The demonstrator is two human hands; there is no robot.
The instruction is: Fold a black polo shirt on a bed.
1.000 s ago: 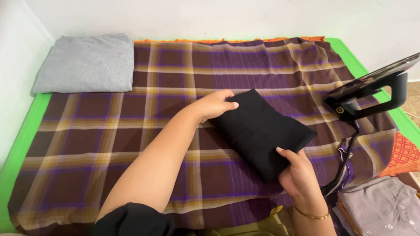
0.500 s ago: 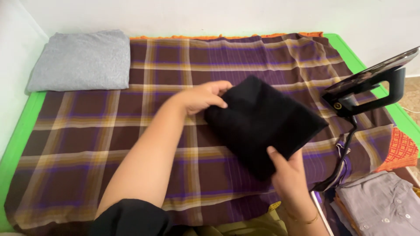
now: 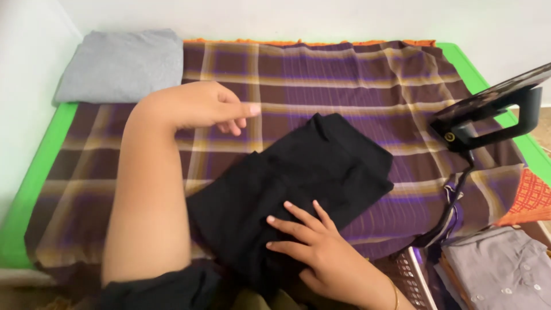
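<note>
Right hand (image 3: 313, 247) lies flat, fingers spread, pressing on the near part of the folded black cloth garment (image 3: 298, 183). Left hand (image 3: 209, 106) hovers loose and open above the purple-and-brown checked cloth (image 3: 344, 74), forefinger pointing right, gripping nothing, just beyond the garment's far left edge. The garment lies partly unfolded in the middle of the checked cloth, which covers a green-edged bed (image 3: 34, 172). Up in the far left corner sits a folded grey knit garment (image 3: 123, 63). On the right a black electric iron (image 3: 493, 112) stands tipped on its heel, cord trailing down. Near right corner: a folded grey buttoned shirt (image 3: 499, 267), beside an orange patterned cloth (image 3: 531, 198).
</note>
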